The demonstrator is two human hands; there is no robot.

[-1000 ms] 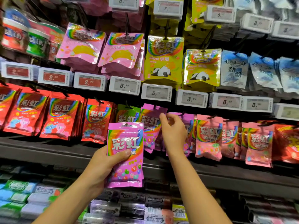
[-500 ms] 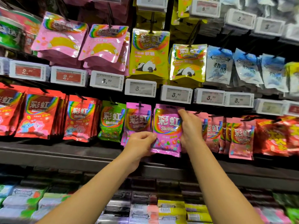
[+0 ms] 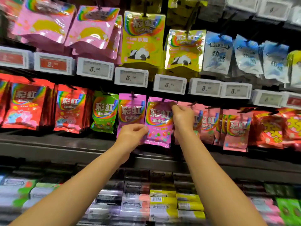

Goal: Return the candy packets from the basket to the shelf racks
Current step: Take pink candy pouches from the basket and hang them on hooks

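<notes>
A purple Skittles packet (image 3: 158, 123) hangs at a peg in the middle rack row, between my two hands. My left hand (image 3: 132, 136) pinches its lower left edge. My right hand (image 3: 182, 118) pinches its upper right corner near the peg. Another purple packet (image 3: 131, 110) hangs just to its left on its own peg. The basket is out of view.
Green (image 3: 104, 111) and red Skittles packets (image 3: 70, 108) hang to the left, pink ones (image 3: 236, 129) to the right. Price tags (image 3: 131, 77) line the rail above. Yellow panda packets (image 3: 143, 38) hang higher. Gum boxes (image 3: 162, 199) fill the shelf below.
My left hand has brought the purple packet up from chest height to the peg. My right hand left the hanging packets and took its top corner. The camera moved closer.
</notes>
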